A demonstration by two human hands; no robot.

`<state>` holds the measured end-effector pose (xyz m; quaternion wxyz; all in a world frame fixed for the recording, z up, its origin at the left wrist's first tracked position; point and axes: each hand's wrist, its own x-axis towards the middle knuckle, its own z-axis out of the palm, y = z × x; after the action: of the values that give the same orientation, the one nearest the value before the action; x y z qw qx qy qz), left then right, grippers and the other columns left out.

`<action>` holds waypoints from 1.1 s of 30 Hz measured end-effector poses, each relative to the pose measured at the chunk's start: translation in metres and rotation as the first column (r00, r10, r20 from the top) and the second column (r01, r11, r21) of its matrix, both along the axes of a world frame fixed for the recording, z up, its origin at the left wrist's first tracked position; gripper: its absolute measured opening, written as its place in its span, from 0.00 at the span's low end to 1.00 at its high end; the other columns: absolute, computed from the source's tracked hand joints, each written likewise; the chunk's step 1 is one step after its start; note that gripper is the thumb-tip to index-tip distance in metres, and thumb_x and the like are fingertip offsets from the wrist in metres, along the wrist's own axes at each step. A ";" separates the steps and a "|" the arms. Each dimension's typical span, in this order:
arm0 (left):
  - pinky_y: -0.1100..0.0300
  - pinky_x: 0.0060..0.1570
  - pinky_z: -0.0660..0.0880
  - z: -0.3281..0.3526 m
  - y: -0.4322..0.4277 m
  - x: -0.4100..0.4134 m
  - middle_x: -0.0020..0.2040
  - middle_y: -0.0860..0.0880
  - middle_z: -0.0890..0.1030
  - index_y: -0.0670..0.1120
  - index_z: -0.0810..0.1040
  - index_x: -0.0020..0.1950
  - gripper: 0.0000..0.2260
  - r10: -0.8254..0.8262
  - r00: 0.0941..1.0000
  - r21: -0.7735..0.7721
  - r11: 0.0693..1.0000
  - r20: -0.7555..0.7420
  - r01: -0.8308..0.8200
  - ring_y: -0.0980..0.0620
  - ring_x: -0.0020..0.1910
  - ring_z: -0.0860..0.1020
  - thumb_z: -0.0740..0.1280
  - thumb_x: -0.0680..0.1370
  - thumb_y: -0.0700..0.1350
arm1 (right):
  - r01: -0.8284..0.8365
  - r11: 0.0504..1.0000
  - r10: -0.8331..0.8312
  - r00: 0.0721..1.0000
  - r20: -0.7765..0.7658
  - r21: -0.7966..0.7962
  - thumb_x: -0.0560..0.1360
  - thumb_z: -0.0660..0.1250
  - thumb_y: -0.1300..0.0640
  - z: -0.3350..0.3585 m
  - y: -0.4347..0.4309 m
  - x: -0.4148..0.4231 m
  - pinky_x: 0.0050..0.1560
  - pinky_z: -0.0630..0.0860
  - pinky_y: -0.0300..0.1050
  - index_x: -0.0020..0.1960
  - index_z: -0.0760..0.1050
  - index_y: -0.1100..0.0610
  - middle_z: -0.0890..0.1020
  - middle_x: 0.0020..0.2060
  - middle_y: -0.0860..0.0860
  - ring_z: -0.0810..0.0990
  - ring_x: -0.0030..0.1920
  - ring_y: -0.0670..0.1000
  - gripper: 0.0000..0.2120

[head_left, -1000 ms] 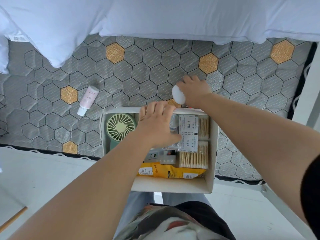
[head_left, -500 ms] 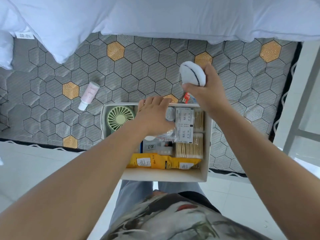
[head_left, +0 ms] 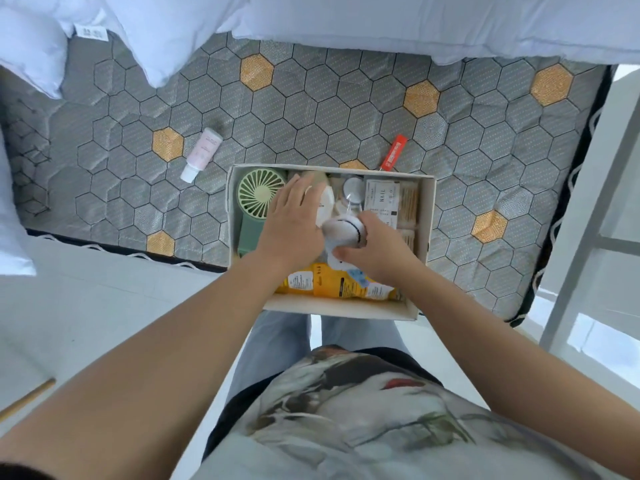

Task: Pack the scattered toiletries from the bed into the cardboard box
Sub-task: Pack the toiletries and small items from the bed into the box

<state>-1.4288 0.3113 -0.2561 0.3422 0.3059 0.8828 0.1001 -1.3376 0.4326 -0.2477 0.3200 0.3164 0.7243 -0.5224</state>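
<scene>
Grey hexagon-quilted mattress [head_left: 311, 109] carries the cardboard box [head_left: 329, 308] at its near edge, with a pink tube [head_left: 202, 154] and a red tube [head_left: 393, 155] lying outside it, not yet packed. Inside the box, the right hand [head_left: 377, 251] curls its fingers round a white round container [head_left: 344, 232], apparently to seat it in a gap. The left hand [head_left: 294, 220], fingers straight, presses neighbouring items flat, likely to make room.

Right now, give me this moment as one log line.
right hand: holds white container over box | left hand: open, inside box | on bed: pink tube, red tube
</scene>
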 end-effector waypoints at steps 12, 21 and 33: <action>0.52 0.69 0.60 0.000 -0.066 -0.006 0.68 0.42 0.69 0.39 0.67 0.69 0.24 0.115 0.985 -0.009 0.993 -0.127 -0.117 0.42 0.69 0.64 0.64 0.72 0.35 | -0.314 0.818 0.478 0.837 -0.266 0.482 0.72 0.67 0.51 -0.008 -0.036 -0.038 0.57 0.67 0.49 0.62 0.70 0.61 0.72 0.55 0.58 0.69 0.56 0.58 0.22; 0.52 0.66 0.60 -0.004 -0.091 -0.054 0.67 0.45 0.69 0.44 0.66 0.69 0.20 0.627 0.778 0.094 0.778 -0.046 -0.622 0.46 0.67 0.64 0.61 0.77 0.41 | -0.304 0.812 0.522 0.759 -0.388 0.499 0.71 0.63 0.63 -0.005 -0.081 -0.106 0.49 0.75 0.55 0.54 0.73 0.66 0.76 0.51 0.61 0.74 0.51 0.62 0.13; 0.44 0.59 0.71 -0.075 -0.159 -0.154 0.61 0.44 0.73 0.44 0.61 0.71 0.24 0.519 0.853 -0.239 0.835 0.046 -0.495 0.42 0.60 0.74 0.63 0.76 0.46 | -0.446 0.708 0.623 0.760 -0.187 0.547 0.75 0.59 0.61 -0.026 -0.140 -0.186 0.57 0.67 0.49 0.58 0.72 0.62 0.74 0.56 0.57 0.72 0.56 0.57 0.14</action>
<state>-1.5832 0.1525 -0.3313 0.3824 0.0154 0.9177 0.1064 -1.5240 0.2930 -0.2736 0.2353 0.0555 0.9347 -0.2606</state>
